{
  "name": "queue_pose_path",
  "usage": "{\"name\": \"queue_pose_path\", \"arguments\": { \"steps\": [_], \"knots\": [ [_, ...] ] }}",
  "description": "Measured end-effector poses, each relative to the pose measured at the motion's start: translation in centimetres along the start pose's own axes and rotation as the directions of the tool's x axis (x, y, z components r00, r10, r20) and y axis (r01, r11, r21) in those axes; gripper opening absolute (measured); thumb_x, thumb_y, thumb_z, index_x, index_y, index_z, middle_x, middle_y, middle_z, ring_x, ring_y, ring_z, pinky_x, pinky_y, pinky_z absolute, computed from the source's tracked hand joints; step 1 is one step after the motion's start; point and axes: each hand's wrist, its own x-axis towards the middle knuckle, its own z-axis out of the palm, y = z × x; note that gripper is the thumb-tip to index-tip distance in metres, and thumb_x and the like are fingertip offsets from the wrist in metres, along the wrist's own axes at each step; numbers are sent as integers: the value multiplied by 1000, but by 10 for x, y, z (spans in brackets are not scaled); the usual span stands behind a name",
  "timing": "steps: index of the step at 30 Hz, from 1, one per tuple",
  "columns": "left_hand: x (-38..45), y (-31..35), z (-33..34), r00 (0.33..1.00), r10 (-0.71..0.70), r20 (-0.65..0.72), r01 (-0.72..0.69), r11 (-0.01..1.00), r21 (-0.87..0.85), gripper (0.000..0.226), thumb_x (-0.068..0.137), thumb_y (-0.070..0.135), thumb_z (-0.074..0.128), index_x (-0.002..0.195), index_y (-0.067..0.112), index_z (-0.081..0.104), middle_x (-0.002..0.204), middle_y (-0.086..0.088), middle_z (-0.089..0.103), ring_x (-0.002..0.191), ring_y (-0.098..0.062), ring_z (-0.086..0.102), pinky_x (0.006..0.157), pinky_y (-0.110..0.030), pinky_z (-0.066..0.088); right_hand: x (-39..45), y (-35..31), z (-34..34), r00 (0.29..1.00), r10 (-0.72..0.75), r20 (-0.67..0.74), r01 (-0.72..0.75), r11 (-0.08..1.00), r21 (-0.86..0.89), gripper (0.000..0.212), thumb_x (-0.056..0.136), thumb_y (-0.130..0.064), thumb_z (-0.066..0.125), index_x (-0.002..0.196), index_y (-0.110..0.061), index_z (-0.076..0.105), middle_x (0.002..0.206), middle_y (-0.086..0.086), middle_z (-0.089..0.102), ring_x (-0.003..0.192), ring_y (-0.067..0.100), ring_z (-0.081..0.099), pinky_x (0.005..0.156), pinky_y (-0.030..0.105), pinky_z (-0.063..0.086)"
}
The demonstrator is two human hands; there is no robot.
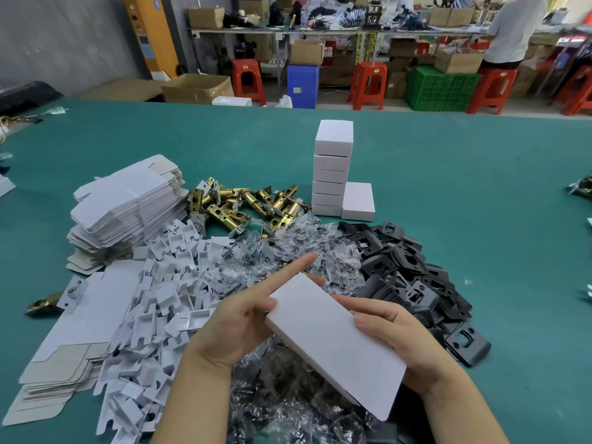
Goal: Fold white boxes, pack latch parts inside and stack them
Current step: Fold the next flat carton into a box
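We hold the closed white box [336, 344] at 6 o'clock: left hand [237, 328] cradles its edge, index finger extended; right hand [400, 334] grips its side. We keep flaps shut, then set it squarely on the box stack [333, 168] at 12 o'clock

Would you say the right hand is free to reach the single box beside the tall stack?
Probably not yet: the right hand holds the closed white box with the left hand; the single box lies unobstructed.

Six stacked boxes [332, 174], one box beside [358, 201], one held box [336, 342].
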Motion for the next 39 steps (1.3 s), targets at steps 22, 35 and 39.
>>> {"name": "queue_pose_path", "arguments": {
  "steps": [22, 35, 39],
  "knots": [
    [4, 6, 13, 993, -6, -114, 50, 919, 391, 73, 81, 74, 63, 147, 62, 35, 148, 29, 47, 136, -3, 47, 112, -43, 35, 2, 1, 2, 998, 20, -60, -20, 1000, 15, 38, 83, -19, 70, 120, -21, 77, 116, 19, 75, 87, 25, 75, 69, 31, 60],
    [1, 9, 23, 979, 29, -202, 79, 860, 504, 59, 87, 67, 55, 142, 69, 34, 148, 25, 46, 127, -12, 53, 105, -43, 48, 2, 2, -2, 999, 17, -38, -18, 1000, -9, 40, 85, -20, 70, 124, -20, 75, 116, 19, 75, 87, 25, 75, 67, 30, 59],
    [2, 7, 26, 969, 82, -232, 56, 844, 534, 64, 82, 76, 53, 141, 71, 32, 141, 33, 46, 126, -7, 52, 102, -40, 49, 3, 2, -2, 999, 17, -50, -17, 1000, -6, 41, 83, -20, 70, 123, -20, 75, 116, 21, 74, 86, 26, 75, 67, 30, 59]
  ]
}}
